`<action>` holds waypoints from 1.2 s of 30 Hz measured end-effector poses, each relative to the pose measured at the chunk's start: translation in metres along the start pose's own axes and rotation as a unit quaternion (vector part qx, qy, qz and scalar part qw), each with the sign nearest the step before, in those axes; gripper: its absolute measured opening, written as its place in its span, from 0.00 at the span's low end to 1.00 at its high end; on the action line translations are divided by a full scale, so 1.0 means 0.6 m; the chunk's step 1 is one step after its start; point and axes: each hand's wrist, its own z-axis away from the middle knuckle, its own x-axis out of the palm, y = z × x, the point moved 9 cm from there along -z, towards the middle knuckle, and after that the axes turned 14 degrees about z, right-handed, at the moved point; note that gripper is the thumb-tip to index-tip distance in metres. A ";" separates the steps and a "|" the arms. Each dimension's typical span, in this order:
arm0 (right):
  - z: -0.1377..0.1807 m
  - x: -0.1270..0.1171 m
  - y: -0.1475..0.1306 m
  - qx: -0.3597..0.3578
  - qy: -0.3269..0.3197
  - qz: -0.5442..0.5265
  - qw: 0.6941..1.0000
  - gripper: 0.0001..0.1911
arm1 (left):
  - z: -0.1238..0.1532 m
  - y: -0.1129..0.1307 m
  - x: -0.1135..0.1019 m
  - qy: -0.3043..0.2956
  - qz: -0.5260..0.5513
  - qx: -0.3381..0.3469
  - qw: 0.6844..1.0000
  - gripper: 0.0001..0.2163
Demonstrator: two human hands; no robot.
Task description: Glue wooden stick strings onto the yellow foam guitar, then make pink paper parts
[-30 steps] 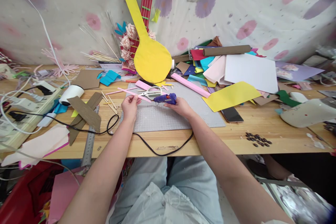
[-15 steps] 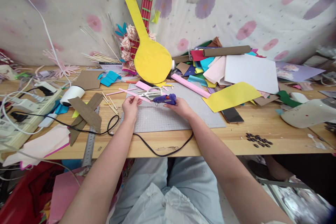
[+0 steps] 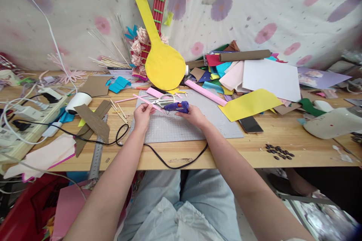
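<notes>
My left hand [image 3: 143, 116] pinches a thin pink paper strip [image 3: 141, 99] that slants down to the right. Closed round a dark blue glue gun [image 3: 181, 107] is my right hand [image 3: 193, 115], with the nozzle pointing left at the strip's lower end; whether they touch I cannot tell. White-handled scissors [image 3: 166, 99] lie just behind the nozzle, beside a short pink piece [image 3: 154, 92]. Both hands are over the grey cutting mat [image 3: 181, 130]. Behind them a yellow lute-shaped piece [image 3: 165, 66] leans upright.
A black cord [image 3: 161, 161] loops along the front of the table. To the right are a yellow sheet [image 3: 251, 104], a phone [image 3: 250, 124] and small dark beads [image 3: 278, 151]. Crossed brown strips [image 3: 93, 124], a metal ruler [image 3: 97, 158] and a power strip [image 3: 34, 120] lie left.
The pink strip has turned slightly in my left hand, its upper end shifting right. The glue gun has moved very slightly left.
</notes>
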 end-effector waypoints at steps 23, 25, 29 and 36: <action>0.004 0.004 0.024 0.046 -0.034 -0.075 0.996 0.23 | 0.005 -0.033 0.036 -0.186 -0.115 -0.178 0.959 0.12; 0.010 0.007 0.021 0.030 -0.075 -0.088 0.993 0.23 | 0.006 -0.040 0.040 -0.219 -0.136 -0.220 0.941 0.12; 0.020 0.010 0.006 -0.011 -0.126 -0.105 0.986 0.23 | 0.009 -0.049 0.045 -0.251 -0.172 -0.271 0.913 0.11; 0.019 0.021 0.006 -0.018 -0.134 -0.074 0.988 0.23 | 0.016 -0.054 0.053 -0.279 -0.192 -0.293 0.894 0.10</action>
